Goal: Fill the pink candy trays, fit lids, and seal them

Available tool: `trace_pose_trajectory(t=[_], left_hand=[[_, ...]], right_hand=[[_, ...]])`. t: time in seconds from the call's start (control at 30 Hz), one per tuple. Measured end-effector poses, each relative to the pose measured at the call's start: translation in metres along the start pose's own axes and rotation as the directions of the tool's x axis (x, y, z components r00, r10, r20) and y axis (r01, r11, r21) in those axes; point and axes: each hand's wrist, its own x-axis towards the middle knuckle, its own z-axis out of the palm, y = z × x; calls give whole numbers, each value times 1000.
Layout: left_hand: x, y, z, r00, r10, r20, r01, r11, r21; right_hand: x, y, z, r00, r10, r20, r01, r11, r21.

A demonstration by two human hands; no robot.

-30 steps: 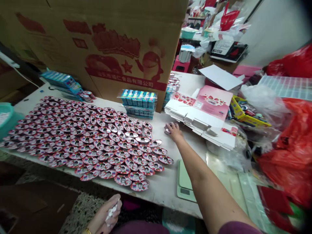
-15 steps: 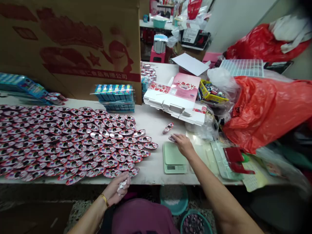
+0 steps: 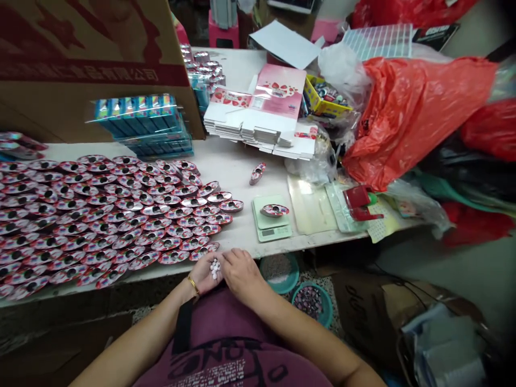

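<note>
My left hand (image 3: 205, 274) is cupped palm up below the table edge, holding a small heap of white pellets (image 3: 215, 268). Touching it from the right is my right hand (image 3: 241, 272), fingers curled down at the pellets. One oval pink tin (image 3: 274, 210) lies on the small green scale (image 3: 272, 219). Another oval tin (image 3: 257, 173) lies alone on the white table (image 3: 234, 161). Several rows of the same oval tins (image 3: 100, 215) cover the table's left part.
A big cardboard box (image 3: 88, 59) stands behind blue packs (image 3: 139, 121). Flat pink cartons (image 3: 260, 115) lie at the back, and a red plastic bag (image 3: 407, 107) sits at the right. Two teal bowls (image 3: 312, 301) rest on the floor under the table.
My right hand left a tin on the scale and drew back to my left hand. The left hand turned palm up, showing the pellets. The view tilted down.
</note>
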Motion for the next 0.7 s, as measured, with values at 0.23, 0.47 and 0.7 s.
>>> trace_pose_trajectory(t=[0.23,0.47,0.7], left_hand=[[0,-10,-12,997,-68,-22,68,997,-25],[0,-16,-2,989,-112,96,110,994,21],[8,-12,12,984,-144,102,139,989,49]], right_hand=[[-13,-1,23,994,-95,55,99,993,-69],[-10,22,20,975,-128,181,126,992,21],[-8,31,19,985,-129,112,128,992,9]])
